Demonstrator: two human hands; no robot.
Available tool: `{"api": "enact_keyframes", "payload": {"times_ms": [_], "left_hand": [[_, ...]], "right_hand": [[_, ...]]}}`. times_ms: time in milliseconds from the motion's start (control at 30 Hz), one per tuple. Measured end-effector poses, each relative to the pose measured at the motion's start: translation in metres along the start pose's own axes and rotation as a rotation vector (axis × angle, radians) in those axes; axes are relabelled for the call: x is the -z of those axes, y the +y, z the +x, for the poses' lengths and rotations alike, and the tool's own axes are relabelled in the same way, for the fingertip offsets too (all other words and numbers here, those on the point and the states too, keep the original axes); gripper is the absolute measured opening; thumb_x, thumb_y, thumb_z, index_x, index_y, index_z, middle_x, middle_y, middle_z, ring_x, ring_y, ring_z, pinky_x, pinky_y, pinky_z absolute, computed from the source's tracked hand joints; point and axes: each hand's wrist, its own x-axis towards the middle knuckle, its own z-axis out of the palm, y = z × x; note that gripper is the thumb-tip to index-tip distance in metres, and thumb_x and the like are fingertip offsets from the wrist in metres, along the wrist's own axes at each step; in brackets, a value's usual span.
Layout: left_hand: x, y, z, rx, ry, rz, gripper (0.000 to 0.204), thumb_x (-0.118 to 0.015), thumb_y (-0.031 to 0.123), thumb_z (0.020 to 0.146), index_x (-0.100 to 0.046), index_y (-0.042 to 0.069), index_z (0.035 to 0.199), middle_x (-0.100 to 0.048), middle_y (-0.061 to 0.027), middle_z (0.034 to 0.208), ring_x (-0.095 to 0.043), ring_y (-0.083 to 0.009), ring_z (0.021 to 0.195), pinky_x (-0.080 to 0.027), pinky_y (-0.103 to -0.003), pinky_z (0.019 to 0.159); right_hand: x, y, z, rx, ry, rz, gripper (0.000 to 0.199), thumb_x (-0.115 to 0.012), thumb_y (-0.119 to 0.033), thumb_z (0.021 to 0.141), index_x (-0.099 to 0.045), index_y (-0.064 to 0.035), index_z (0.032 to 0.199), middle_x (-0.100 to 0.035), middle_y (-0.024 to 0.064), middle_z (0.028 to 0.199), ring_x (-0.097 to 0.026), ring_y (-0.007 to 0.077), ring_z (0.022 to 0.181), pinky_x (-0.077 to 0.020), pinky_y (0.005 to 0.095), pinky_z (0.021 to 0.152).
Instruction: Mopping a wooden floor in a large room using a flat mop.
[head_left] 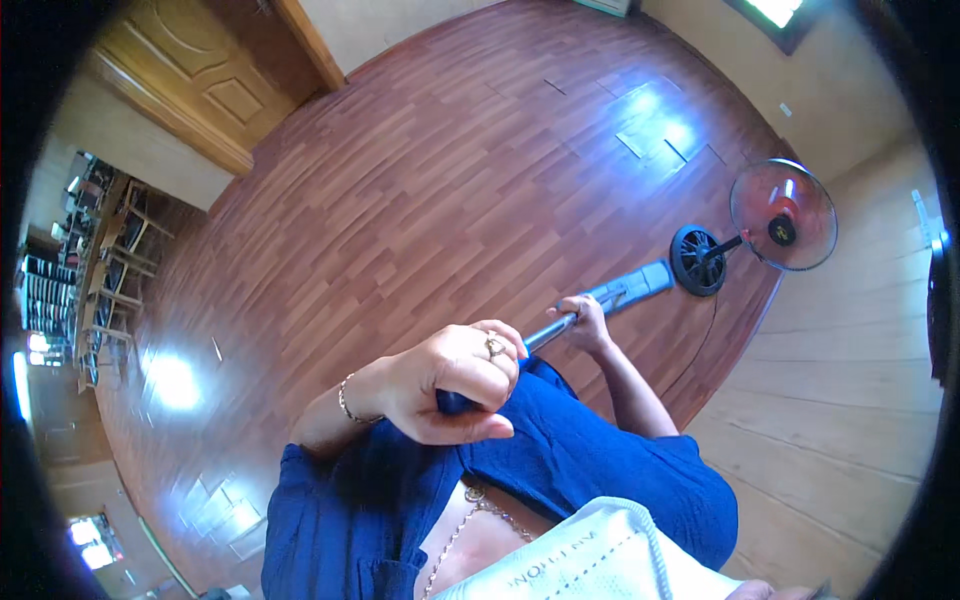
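Observation:
My left hand (455,375), with a ring and a bracelet, is wrapped round the blue top end of a flat mop (549,333), close in front of my chest. Farther down the same pole, my right hand (585,322) grips the grey metal shaft. The mop's long blue-grey head (645,284) lies on the wood-patterned floor, ahead and to the right. Its far end is right beside the round black base (698,262) of a standing fan; I cannot tell whether they touch.
The fan's round caged head (783,215) leans toward the right wall (830,350). A dark cord (706,345) runs along the floor there. At the far left stand wooden chairs (125,250) by a long table. A wooden door (205,70) is at the upper left.

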Motion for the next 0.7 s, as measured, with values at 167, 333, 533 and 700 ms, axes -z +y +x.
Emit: {"api": "enact_keyframes", "payload": {"times_ms": [167, 333, 533, 700], "left_hand": [[-0.02, -0.048, -0.001, -0.045, 0.188, 0.029, 0.039, -0.068, 0.01, 0.081, -0.038, 0.008, 0.056, -0.036, -0.0059, 0.056, -0.041, -0.0246, 0.055, -0.038, -0.038, 0.074], [-0.058, -0.082, -0.012, 0.049, 0.436, 0.15, 0.037, -0.067, 0.01, 0.082, -0.039, 0.006, 0.057, -0.038, -0.0066, 0.058, -0.043, -0.0247, 0.058, -0.041, -0.039, 0.079], [-0.075, -0.063, -0.024, 0.155, 0.722, 0.271, 0.023, -0.069, 0.004, 0.077, -0.051, 0.006, 0.063, -0.05, -0.0054, 0.064, -0.052, -0.0232, 0.066, -0.042, -0.04, 0.085], [-0.081, -0.015, -0.034, 0.131, 0.741, 0.563, 0.017, -0.068, 0.005, 0.076, -0.053, 0.008, 0.07, -0.059, -0.0041, 0.07, -0.061, -0.0218, 0.069, -0.048, -0.041, 0.079]], "right_hand": [[0.0, 0.074, 0.039, 0.114, -0.079, 0.053, 0.026, -0.078, -0.014, 0.069, -0.054, -0.0068, 0.061, -0.056, 0.009, 0.059, -0.058, 0.028, 0.056, -0.0411, 0.0363, 0.051], [-0.008, 0.114, 0.076, 0.25, -0.224, -0.262, 0.03, -0.081, -0.021, 0.064, -0.054, -0.0093, 0.06, -0.056, 0.0076, 0.062, -0.059, 0.0278, 0.062, -0.0449, 0.0374, 0.055], [-0.055, 0.091, 0.126, 0.293, -0.431, -0.128, 0.027, -0.08, -0.023, 0.065, -0.057, -0.0085, 0.065, -0.06, 0.0079, 0.067, -0.061, 0.0289, 0.067, -0.0463, 0.0384, 0.061], [-0.103, 0.032, 0.152, 0.359, -0.756, -0.046, 0.028, -0.077, -0.038, 0.069, -0.061, -0.0143, 0.067, -0.062, 0.0046, 0.07, -0.062, 0.0276, 0.076, -0.0449, 0.0417, 0.068]]}}
